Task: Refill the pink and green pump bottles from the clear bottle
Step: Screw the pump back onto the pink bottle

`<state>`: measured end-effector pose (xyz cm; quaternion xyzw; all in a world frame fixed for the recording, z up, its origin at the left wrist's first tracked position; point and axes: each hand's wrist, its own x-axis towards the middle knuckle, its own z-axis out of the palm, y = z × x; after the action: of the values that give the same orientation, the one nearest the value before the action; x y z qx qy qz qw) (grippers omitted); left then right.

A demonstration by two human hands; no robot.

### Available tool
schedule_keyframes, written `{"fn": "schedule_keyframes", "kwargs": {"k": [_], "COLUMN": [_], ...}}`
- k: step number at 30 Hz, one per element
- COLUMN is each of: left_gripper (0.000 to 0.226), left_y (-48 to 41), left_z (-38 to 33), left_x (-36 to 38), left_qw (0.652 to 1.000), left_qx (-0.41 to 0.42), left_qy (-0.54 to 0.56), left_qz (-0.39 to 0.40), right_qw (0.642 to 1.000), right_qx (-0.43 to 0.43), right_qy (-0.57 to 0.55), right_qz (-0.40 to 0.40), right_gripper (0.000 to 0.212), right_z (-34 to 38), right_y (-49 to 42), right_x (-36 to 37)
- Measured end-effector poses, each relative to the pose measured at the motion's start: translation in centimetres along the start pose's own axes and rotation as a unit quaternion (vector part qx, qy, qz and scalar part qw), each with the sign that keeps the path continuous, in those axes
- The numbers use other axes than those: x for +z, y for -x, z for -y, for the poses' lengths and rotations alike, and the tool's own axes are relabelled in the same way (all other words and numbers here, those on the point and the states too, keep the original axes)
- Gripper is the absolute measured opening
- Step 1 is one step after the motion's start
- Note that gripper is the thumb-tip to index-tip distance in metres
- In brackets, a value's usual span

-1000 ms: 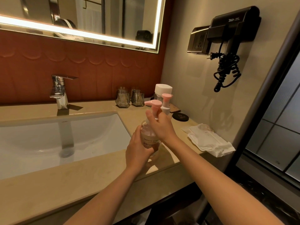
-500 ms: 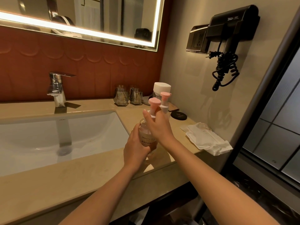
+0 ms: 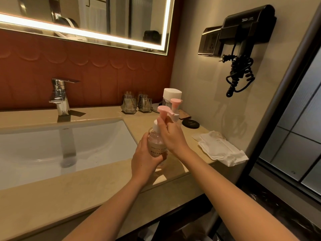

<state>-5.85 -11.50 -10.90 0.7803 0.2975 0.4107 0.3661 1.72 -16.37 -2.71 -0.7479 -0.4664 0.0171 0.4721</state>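
A pump bottle (image 3: 156,145) with a pink pump head (image 3: 164,109) and a clear, labelled body stands at the counter's front edge, right of the sink. My left hand (image 3: 145,156) grips its body from the left. My right hand (image 3: 171,136) holds the white collar below the pump head. Just behind it stands a second pump bottle with a pink head (image 3: 175,101), its body hidden by my right hand. Behind both rises a clear bottle with a white cap (image 3: 172,94).
A white sink basin (image 3: 52,145) and a chrome tap (image 3: 60,96) lie to the left. Two glasses (image 3: 135,103) stand at the back wall, a black round lid (image 3: 190,124) and a white cloth (image 3: 220,147) to the right. A black hair dryer (image 3: 246,32) hangs on the wall.
The pink pump head has turned: its spout, which faced me half a second ago, points left again. Both hands keep their hold on the bottle.
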Motion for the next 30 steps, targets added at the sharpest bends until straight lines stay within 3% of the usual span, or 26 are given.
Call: {"fn": "schedule_keyframes", "kwargs": {"k": [4,8,10,12,18,24,30], "left_gripper": [0.092,0.094,0.094,0.094,0.094,0.095,0.090], "left_y": [-0.1,-0.1,0.0,-0.1,-0.1,-0.2,-0.3], "left_z": [0.0,0.0,0.0,0.0,0.0,0.2,0.5], "left_x": [0.0,0.0,0.0,0.1,0.3,0.1,0.2], "left_qw": [1.000,1.000,1.000,1.000,1.000,1.000,1.000], "left_qx": [-0.003,-0.002,-0.004,-0.006,0.004,-0.001,0.008], "left_qy": [0.000,-0.004,0.001,0.001,-0.020,-0.017,-0.015], "left_qz": [0.001,0.002,0.001,-0.002,-0.001,0.002,-0.009], "right_qw": [0.972,0.994,0.999,0.999,0.977,0.990,0.976], "right_qx": [-0.052,-0.027,0.009,0.030,-0.017,0.052,0.079], "right_qy": [0.197,0.102,0.028,-0.020,0.154,0.096,0.181], "right_qz": [-0.115,-0.033,0.021,0.016,-0.146,-0.093,-0.094], "right_gripper": [0.042,0.055,0.046,0.036,0.048,0.055,0.081], "right_z": [-0.6,0.1,0.3,0.1,-0.2,0.2,0.0], "right_y": [0.6,-0.4,-0.8,-0.6,0.6,-1.2,-2.4], "right_x": [-0.6,-0.8,-0.2,0.3,0.7,1.1,1.6]}}
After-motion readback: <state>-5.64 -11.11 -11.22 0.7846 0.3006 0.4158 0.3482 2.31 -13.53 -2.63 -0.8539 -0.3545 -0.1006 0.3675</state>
